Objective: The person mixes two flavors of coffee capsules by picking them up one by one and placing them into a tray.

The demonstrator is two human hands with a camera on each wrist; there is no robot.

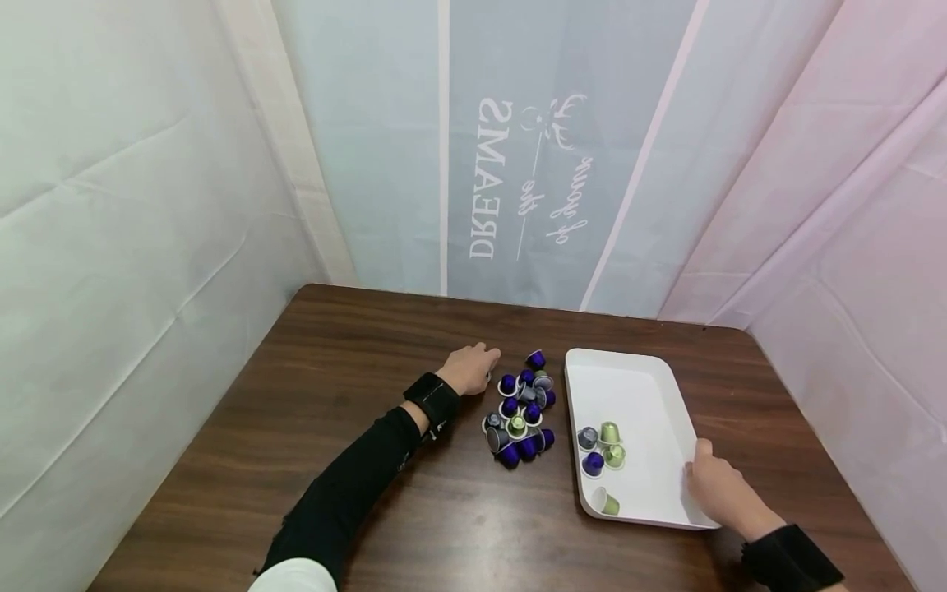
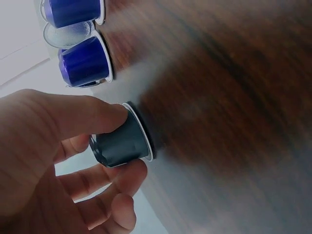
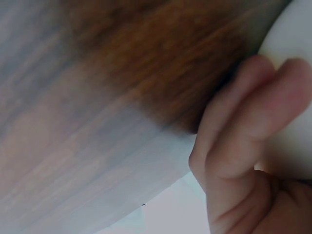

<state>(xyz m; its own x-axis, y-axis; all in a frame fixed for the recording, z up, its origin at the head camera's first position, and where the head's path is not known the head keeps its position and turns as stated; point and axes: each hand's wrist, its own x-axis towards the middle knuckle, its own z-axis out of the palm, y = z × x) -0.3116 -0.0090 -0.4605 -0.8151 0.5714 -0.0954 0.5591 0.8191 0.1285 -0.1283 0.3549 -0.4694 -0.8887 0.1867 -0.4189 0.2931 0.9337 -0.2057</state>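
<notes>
Fingers (image 2: 130,176) of the left hand (image 1: 466,372) pinch a dark capsule (image 2: 122,140), rim toward the counter (image 1: 392,339), to the left of the white tray (image 1: 651,419). A heap of capsules (image 1: 517,425) lies between that hand and the tray, whose right edge the right hand (image 1: 723,489) grips. The left wrist view shows the pinched capsule; the head view hides it.
</notes>
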